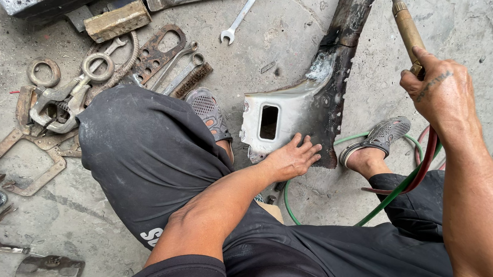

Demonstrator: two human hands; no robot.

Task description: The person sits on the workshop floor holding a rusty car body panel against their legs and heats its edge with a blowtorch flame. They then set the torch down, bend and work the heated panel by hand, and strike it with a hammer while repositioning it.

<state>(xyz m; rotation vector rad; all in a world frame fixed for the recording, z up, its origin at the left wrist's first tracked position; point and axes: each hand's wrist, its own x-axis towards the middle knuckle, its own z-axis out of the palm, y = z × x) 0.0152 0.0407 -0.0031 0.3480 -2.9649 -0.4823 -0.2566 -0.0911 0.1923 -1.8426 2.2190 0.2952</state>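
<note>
Right hand [441, 89] grips my lit torch [406, 23], flame at metal panel's [314, 100] far tip; left hand [293, 157] flat, fingers spread on its near edge. Heating just begun, I judge.

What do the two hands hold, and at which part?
Right hand grips brass gas torch by its handle end; left hand only presses flat on the burnt metal panel.

Even soft daylight, faint shadows, sharp focus, slight edge distortion.
</note>
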